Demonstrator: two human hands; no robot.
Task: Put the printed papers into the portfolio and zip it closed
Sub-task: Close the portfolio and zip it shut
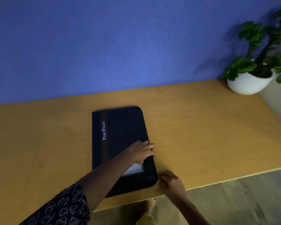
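We press the portfolio (120, 135) cover with left hand (140, 151), fingers flat; right hand (170, 181) fingers pinch its corner, presumably the zipper. Exposed papers (134, 168) could snag there.

Portfolio (120, 140) flat on table (201, 135), near front edge. Left hand (142, 151) presses cover at its right edge. White papers (134, 168) show under the cover. Right hand (170, 181) pinches at near right corner. Plant (256, 62) at far right corner.
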